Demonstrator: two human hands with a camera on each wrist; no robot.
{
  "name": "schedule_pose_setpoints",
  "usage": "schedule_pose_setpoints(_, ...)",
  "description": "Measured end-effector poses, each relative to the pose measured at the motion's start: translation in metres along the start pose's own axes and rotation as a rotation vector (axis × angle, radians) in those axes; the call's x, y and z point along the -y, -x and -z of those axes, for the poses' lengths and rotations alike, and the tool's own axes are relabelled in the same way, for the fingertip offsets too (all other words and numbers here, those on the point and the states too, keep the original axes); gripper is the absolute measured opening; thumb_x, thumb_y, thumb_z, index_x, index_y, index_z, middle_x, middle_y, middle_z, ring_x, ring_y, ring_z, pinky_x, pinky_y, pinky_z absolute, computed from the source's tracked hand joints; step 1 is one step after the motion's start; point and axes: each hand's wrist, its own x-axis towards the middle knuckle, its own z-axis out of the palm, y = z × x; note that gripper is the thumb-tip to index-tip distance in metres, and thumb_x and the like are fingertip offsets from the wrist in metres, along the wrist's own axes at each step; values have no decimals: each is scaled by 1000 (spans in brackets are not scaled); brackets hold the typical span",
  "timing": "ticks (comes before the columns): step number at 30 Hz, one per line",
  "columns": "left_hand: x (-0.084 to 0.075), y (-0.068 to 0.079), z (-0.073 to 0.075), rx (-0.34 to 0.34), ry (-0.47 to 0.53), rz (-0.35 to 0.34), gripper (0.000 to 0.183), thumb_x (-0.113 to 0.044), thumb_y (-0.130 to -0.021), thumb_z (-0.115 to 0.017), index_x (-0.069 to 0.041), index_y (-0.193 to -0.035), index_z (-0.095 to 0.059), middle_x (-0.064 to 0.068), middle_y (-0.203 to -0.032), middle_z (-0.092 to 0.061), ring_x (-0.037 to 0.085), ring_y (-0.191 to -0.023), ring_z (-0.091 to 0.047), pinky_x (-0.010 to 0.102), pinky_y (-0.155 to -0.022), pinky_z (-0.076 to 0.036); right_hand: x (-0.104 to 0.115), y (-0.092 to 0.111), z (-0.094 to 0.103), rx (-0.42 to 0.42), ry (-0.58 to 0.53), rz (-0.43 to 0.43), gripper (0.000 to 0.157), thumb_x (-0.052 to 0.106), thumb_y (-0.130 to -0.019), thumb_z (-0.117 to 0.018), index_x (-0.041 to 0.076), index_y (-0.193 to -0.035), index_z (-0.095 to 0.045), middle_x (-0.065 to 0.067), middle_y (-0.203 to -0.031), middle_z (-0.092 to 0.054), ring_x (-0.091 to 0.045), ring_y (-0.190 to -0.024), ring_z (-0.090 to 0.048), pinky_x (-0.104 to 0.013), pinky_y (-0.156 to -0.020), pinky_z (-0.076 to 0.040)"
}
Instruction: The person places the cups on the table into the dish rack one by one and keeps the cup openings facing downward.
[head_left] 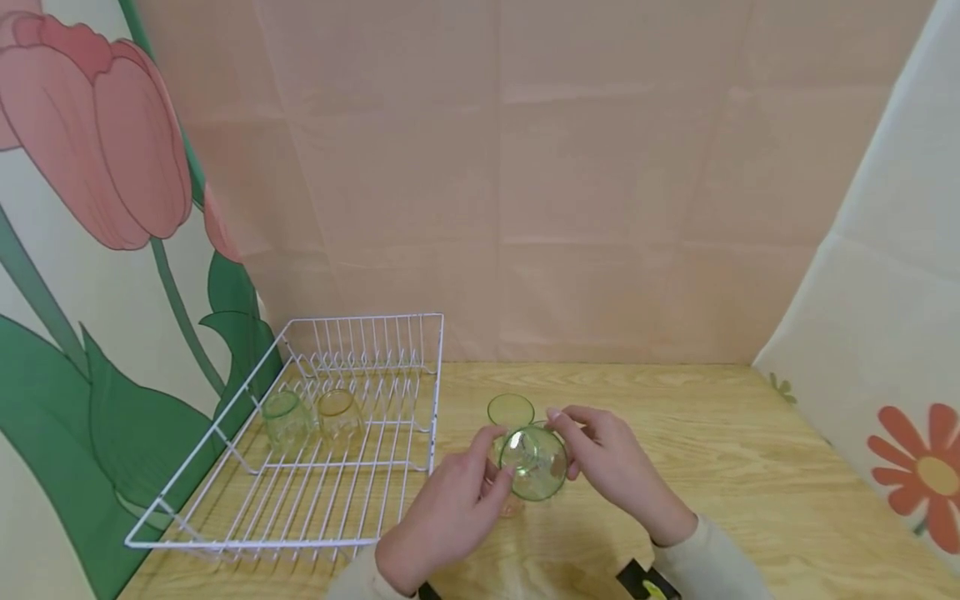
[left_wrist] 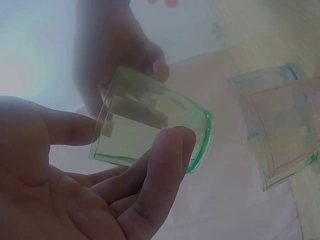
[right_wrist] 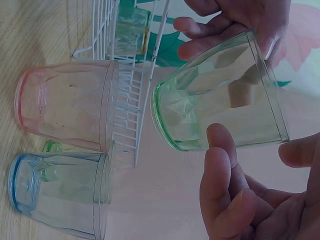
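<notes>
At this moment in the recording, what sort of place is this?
Probably a staged kitchen-style tabletop: a white wire dish rack, a held green tumbler and flower-printed backdrops on both sides.

Glossy glass or clear plastic is suggested by the held green tumbler (head_left: 534, 463) and 2 racked tumblers (head_left: 341, 425), smooth coated wire by the rack (head_left: 277, 546), wood grain by the tabletop (head_left: 690, 425), and matt, creased cloth by the backdrop (head_left: 585, 183).

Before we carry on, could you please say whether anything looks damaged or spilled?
Nothing clearly stands out: the left hand and right hand hold a green glass, and no spill shows on the table. One small dark speck appears on the pink glass, perhaps dirt or a reflection.
</notes>
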Motion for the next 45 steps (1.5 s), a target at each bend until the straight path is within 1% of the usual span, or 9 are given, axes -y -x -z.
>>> schedule_pose_setpoints(9,1,1,-1,3,-15,-22,41,-22,-103,-55,-10,-141,-46,-2,-86,-71,-1,-73,-64,18,-62,-51,-3,-2,0,13,0,-35,50,51,-103,-48,8,-108,-72,-3,-63,-64,-24,-59,-63,-29,-49,-42)
schedule_pose_setpoints(13,0,1,-1,13,-11,-23,41,-21,-102,-56,-13,-140,-46,-1,-88,-72,-1,-74,-65,18,-61,-51,-4,-2,1,29,19,-28,49,52,-101,-50,9,-108,-72,-2,-62,-65,-21,-56,-61,-29,-49,-41)
schedule_pose_setpoints(17,0,1,-2,33,13,-7,43,-31,-104,-52,-12,-142,-43,-1,-90,-72,-2,-74,-65,20,-63,-52,-3,-2,1,42,40,-21,45,52,-99,-55,10,-105,-71,0,-61,-65,-18,-53,-58,-29,-50,-40)
schedule_pose_setpoints(22,-1,-1,-2,44,44,39,57,-50,-106,-39,-9,-146,-39,-2,-91,-71,-4,-68,-64,24,-65,-52,-1,-1,1,59,42,-21,44,52,-97,-59,11,-104,-71,-1,-60,-64,-18,-54,-58,-30,-53,-42)
schedule_pose_setpoints(26,0,-1,-2,22,11,64,61,-55,-105,-33,-10,-146,-39,-5,-87,-70,-3,-64,-61,27,-63,-50,1,0,1,78,48,-33,46,56,-94,-61,13,-105,-71,-1,-57,-62,-18,-54,-58,-31,-53,-42)
schedule_pose_setpoints(30,0,-2,-3,5,-17,80,64,-58,-105,-30,-10,-147,-38,-5,-87,-72,-2,-65,-61,31,-66,-52,1,2,-1,82,49,-41,43,54,-93,-65,14,-108,-70,0,-61,-65,-18,-57,-60,-32,-58,-45)
schedule_pose_setpoints(35,1,-3,-2,-10,-36,95,61,-54,-106,-32,-10,-148,-37,-2,-86,-72,2,-69,-62,31,-65,-51,1,4,-1,94,47,-20,41,49,-92,-69,15,-114,-68,1,-68,-70,-19,-62,-64,-34,-61,-49)
schedule_pose_setpoints(42,3,-3,-1,1,-10,84,55,-47,-109,-28,-11,-149,-35,-8,-63,-53,6,-49,-49,26,-50,-44,5,7,0,110,47,26,51,49,-89,-72,11,-123,-63,2,-67,-67,-16,-59,-60,-30,-54,-46)
schedule_pose_setpoints(45,4,-3,-2,0,-5,68,51,-42,-110,-28,-9,-149,-34,-8,-61,-49,6,-46,-45,26,-47,-42,6,8,0,103,46,44,53,48,-88,-73,11,-124,-62,3,-67,-66,-14,-57,-57,-28,-52,-44)
